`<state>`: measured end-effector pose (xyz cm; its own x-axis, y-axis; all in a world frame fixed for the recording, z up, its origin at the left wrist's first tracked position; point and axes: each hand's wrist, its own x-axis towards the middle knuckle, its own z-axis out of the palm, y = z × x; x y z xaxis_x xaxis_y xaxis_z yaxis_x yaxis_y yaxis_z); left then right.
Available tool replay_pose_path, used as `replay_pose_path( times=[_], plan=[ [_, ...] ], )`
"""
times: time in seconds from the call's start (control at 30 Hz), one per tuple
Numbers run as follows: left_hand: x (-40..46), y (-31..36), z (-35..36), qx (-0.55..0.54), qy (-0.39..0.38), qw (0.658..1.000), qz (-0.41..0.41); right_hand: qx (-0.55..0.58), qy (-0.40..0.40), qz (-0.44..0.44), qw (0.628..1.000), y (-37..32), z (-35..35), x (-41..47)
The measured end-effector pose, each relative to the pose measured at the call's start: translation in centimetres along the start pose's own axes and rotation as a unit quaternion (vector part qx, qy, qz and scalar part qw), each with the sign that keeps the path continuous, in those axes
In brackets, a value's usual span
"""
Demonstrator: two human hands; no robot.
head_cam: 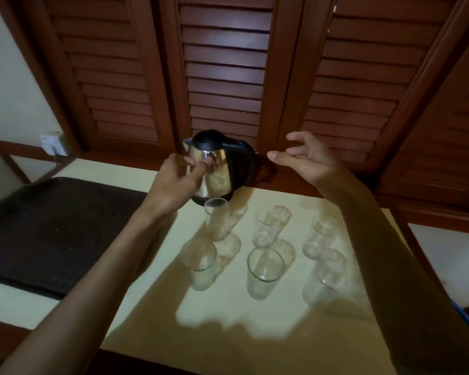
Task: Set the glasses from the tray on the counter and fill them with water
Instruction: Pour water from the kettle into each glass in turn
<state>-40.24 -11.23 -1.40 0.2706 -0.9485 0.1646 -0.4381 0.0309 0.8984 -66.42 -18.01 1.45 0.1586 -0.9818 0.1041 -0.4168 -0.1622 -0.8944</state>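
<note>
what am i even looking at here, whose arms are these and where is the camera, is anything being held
There is no machine here. The one picture comes from a wide-angle camera worn on a person's head, looking forward and down, so the two arms are that person's own.

On the pale counter stand six clear glasses in two rows of three, for example the near middle glass. All look empty. Left of them lies a dark tray with nothing visible on it. Behind the glasses sits a steel kettle with a black lid and handle.

The left hand is at the kettle's side; whether it touches is unclear. The right hand hangs open near the handle, holding nothing.
</note>
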Motion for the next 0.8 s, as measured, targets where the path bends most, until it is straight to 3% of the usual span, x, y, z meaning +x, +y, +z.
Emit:
replay_pose_path(
  times=[0.27, 0.47, 0.6, 0.73, 0.8],
  plan=[
    [8.0, -4.5, -0.6, -0.013, -0.04, 0.997, -0.072, -0.034, 0.024, 0.046, 0.998, -0.5, 7.1, 7.9],
    [11.4, -5.4, 1.6, -0.081, -0.08, 0.985, -0.127, -0.044, 0.019, 0.025, 0.999, 0.7, 10.2, 11.5],
    [12.7, -7.0, 2.9, -0.134, -0.075, 0.982, -0.115, 0.13, 0.04, 0.112, 0.984, 3.5, 10.2, 14.2],
    [13.5, -8.7, 3.7, -0.141, -0.071, 0.984, -0.084, 0.189, -0.028, 0.129, 0.973, 5.6, 11.4, 15.4],
    [13.8, -9.0, 4.0, -0.145, -0.059, 0.985, -0.071, 0.248, -0.022, 0.145, 0.958, 5.8, 12.3, 15.7]
  ],
)
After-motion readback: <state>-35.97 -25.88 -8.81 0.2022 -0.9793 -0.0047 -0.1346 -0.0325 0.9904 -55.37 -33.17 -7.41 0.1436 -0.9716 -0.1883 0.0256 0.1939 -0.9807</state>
